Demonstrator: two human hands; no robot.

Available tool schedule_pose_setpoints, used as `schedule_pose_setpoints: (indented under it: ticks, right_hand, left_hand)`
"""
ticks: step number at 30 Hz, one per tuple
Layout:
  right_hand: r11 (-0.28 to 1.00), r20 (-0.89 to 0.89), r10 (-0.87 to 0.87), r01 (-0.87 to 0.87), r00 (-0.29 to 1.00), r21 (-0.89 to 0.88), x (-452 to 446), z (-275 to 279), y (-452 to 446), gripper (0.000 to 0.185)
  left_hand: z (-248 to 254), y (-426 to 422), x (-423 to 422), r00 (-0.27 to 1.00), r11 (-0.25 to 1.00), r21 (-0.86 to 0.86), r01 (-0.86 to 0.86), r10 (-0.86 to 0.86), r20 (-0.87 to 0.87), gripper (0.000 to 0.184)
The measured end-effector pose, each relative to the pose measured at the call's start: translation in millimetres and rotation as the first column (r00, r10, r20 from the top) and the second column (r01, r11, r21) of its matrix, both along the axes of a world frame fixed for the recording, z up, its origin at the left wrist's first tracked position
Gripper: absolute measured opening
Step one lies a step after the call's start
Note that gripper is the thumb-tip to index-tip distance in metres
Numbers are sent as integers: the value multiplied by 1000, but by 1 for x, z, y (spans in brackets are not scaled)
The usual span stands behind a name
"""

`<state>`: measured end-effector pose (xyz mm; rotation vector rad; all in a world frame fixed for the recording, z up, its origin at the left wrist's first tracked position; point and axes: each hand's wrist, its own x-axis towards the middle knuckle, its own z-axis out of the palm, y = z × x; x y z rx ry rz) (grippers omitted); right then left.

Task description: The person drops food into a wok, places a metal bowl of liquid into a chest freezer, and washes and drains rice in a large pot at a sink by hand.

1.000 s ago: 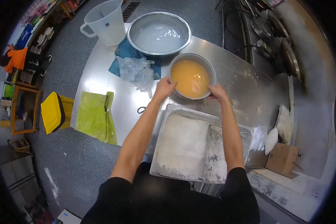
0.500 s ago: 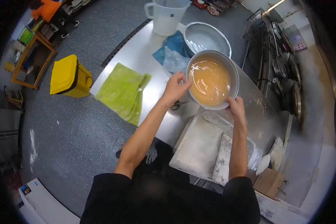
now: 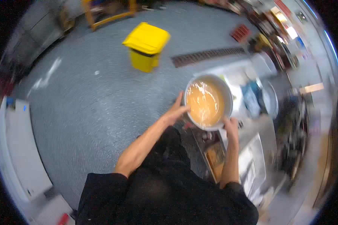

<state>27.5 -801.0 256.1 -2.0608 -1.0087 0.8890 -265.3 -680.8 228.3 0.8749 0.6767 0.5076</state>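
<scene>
A round metal pot (image 3: 229, 98) with orange-yellow liquid (image 3: 204, 103) in it is held up between both hands, over the table's near corner. My left hand (image 3: 175, 112) grips its left rim, thumb over the edge. At the lower right rim my right hand (image 3: 230, 127) is closed on the pot, thumb on top. Beyond the pot, to the right, lie a blue cloth with a plastic bag (image 3: 251, 99) and a metal basin (image 3: 270, 100). A white-dusted tray (image 3: 253, 161) is below my right hand, blurred.
A yellow lidded bin (image 3: 146, 45) stands on the floor ahead. A floor grate (image 3: 208, 56) runs behind the metal table (image 3: 264, 131). White cabinets (image 3: 24, 150) are at the far left. A plastic jug (image 3: 264, 63) is near the table's far end.
The view has swung left. Both hands have lifted the pot from the table and carried it left, toward the table's edge, still gripping it. The liquid's surface shows ripples.
</scene>
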Motion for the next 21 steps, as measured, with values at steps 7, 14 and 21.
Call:
schedule_pose_setpoints:
  ticks: [7, 14, 21]
  right_hand:
    - [970, -926, 167, -223, 338, 94, -293, -52, 95, 74]
    - [751, -944, 300, -644, 135, 146, -591, -77, 231, 74]
    - [582, -994, 102, -812, 35, 31, -884, -38, 329, 75]
  left_hand:
    - [-24, -28, -289, 842, 844, 46, -534, 536, -64, 106]
    - [-33, -6, -574, 626, 630, -12, -776, 769, -128, 100]
    - [-43, -48, -808, -28, 43, -367, -929, 982, 185, 67]
